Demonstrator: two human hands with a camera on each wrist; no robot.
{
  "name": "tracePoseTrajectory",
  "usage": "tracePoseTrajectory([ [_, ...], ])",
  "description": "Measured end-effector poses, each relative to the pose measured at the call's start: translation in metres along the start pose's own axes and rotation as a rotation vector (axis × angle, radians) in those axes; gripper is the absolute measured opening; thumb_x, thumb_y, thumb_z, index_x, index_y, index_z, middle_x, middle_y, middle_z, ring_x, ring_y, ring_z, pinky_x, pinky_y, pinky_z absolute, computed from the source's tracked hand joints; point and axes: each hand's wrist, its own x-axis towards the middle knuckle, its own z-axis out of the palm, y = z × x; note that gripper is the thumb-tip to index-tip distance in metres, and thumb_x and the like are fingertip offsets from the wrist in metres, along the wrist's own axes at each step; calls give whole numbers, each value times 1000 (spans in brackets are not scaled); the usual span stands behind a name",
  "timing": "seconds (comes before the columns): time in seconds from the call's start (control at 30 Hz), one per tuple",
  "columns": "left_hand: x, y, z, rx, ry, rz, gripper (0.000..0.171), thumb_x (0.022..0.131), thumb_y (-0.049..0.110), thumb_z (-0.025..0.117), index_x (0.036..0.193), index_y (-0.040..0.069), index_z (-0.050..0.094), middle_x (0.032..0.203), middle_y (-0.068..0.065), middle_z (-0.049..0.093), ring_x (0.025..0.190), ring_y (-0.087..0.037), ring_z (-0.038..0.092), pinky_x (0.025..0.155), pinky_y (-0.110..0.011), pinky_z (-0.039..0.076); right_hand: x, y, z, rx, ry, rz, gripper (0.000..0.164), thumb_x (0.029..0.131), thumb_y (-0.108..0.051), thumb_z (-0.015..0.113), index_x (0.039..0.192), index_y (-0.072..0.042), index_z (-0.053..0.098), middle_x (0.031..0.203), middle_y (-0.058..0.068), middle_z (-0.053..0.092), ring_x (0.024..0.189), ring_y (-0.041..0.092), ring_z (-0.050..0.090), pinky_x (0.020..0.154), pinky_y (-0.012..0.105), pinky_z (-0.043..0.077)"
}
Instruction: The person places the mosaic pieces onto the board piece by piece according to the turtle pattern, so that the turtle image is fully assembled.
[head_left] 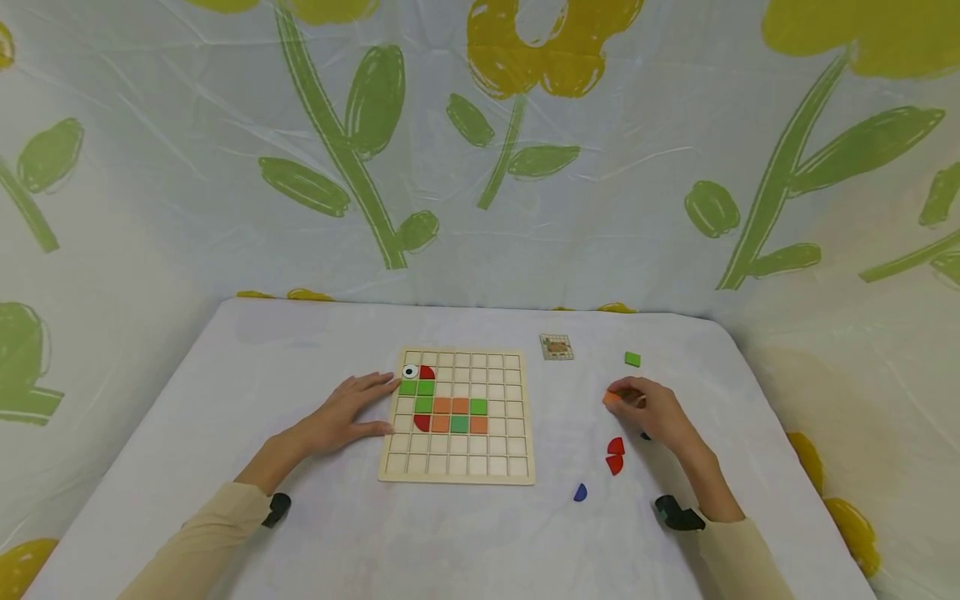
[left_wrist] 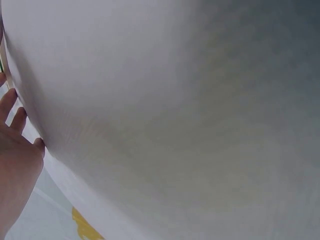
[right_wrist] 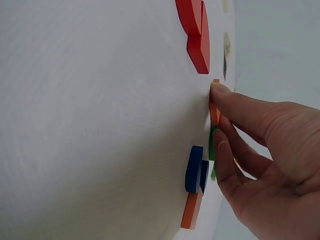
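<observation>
A wooden grid board [head_left: 504,473] lies on the table with several colored pieces set in its squares. They include a white eye piece [head_left: 409,372], a red quarter-round piece [head_left: 427,372], a green square [head_left: 423,405] and an orange square [head_left: 442,406]. My left hand [head_left: 345,418] rests along the board's left edge, fingers extended, holding nothing. To the right of the board, my right hand [head_left: 654,412] pinches an orange square block [right_wrist: 215,115] between thumb and fingers, low over the tabletop. A green block [right_wrist: 211,146] shows just beside those fingertips in the right wrist view.
Two red quarter-round pieces [head_left: 615,456] and a blue half-round [head_left: 581,492] lie nearer me. Past the right hand is a green block [head_left: 633,359]. A small pattern card [head_left: 557,347] lies behind. Blue pieces [right_wrist: 194,170] and another orange block [right_wrist: 190,212] lie by the right hand.
</observation>
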Motion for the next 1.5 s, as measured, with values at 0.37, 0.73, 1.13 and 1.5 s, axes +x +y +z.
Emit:
tracePoseTrajectory([
  [0.37, -1, 0, 0, -6, 3, 2, 79, 94, 41, 75, 158, 9, 41, 163, -18, 36, 150, -45, 25, 118, -69, 19, 0, -14, 7, -6, 25, -67, 26, 90, -2, 78, 116, 3, 74, 104, 15, 71, 93, 31, 68, 87, 46, 60],
  [0.73, -1, -2, 0, -9, -13, -6, 80, 94, 42, 74, 159, 9, 40, 164, -17, 34, 152, -42, 23, 121, -66, 12, 7, -26, 15, 69, 44, -149, 26, 93, -5, 75, 119, 1, 73, 107, 13, 73, 98, 31, 72, 89, 42, 60],
  [1.13, 2, -5, 1, -2, -10, 4, 80, 94, 39, 75, 159, 9, 39, 164, -17, 34, 152, -41, 24, 122, -64, 9, 18, -47, 31, 197, 9, -164, 20, 93, -12, 77, 111, -3, 75, 107, 9, 75, 97, 25, 73, 84, 20, 56],
  [1.5, 2, -6, 2, -6, -10, 18, 80, 94, 39, 75, 159, 9, 39, 164, -16, 35, 152, -40, 24, 122, -64, 8, 27, -75, 49, 284, -66, -184, 22, 95, -10, 74, 115, -1, 75, 113, 12, 75, 103, 27, 72, 92, 39, 58],
])
